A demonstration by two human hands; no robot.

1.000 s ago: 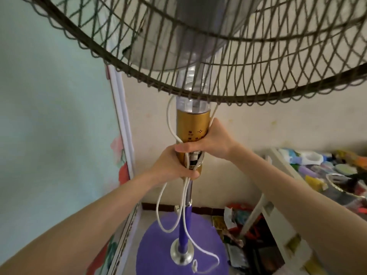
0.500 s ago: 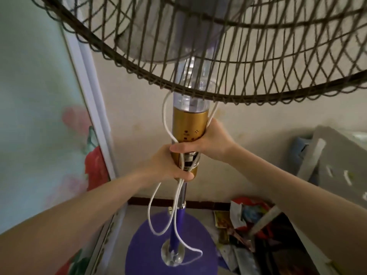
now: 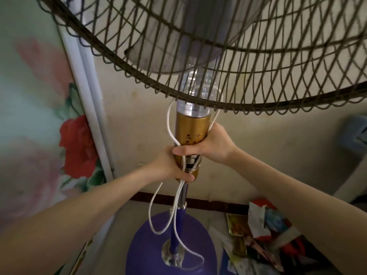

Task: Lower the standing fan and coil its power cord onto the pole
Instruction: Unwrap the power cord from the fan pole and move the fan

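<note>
Both forearms reach in from the bottom corners toward the fan column. Left hand (image 3: 170, 165) is wrapped tight around the lower end of the gold control housing (image 3: 191, 132), thumb across the front, pinning strands of the white power cord (image 3: 158, 197) against it. Right hand (image 3: 215, 144) is clenched on the housing just above, thumb overlapping the left hand's knuckles; a cord loop passes under its fingers and rises on both sides of the clear neck (image 3: 193, 108).

Below the hands, slack cord hangs in two loose loops beside the chrome inner pole (image 3: 182, 197), trailing down to the purple round base (image 3: 147, 253) on the floor. The plug is not visible. Paper clutter (image 3: 258, 235) lies right of the base.

Farther up, the wire fan guard (image 3: 218, 62) fills the top, close to the beige wall. A rose-print panel (image 3: 77, 145) stands at the left.

Progress, judged: chrome section looks short, so lowering seems mostly or fully done. Coiling is underway, a turn or so gathered at the housing. Left: wind in the hanging slack and secure the end.
</note>
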